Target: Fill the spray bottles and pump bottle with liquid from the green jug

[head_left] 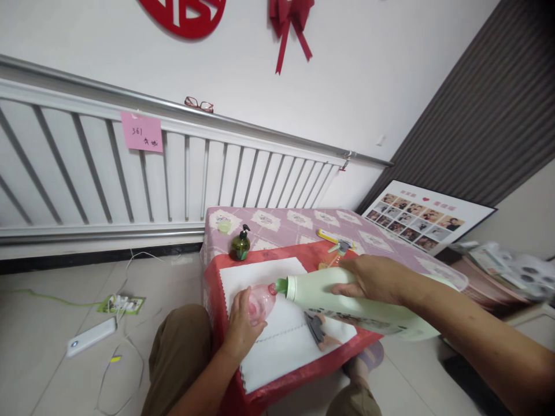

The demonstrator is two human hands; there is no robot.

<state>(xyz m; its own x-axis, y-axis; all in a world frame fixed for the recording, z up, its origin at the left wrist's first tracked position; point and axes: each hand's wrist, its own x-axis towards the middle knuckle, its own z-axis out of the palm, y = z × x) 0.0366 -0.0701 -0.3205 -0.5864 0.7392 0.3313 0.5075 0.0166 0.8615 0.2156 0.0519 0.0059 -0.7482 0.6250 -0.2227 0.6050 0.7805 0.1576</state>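
My left hand is wrapped round a small clear pink bottle, tilted with its mouth up and to the right. Over the top, my right hand grips a big pale green jug, which lies nearly level. The jug's green spout meets the pink bottle's mouth; whether liquid is flowing I cannot tell. Below both is a white mat on a red cloth. A dark grey and peach-coloured object, its kind unclear, shows under the jug.
Behind stand a dark green pump bottle, a pale green cap and an orange-tinted spray bottle beside a yellow-handled tool. A white radiator borders the table. Cables and a power strip lie on the floor.
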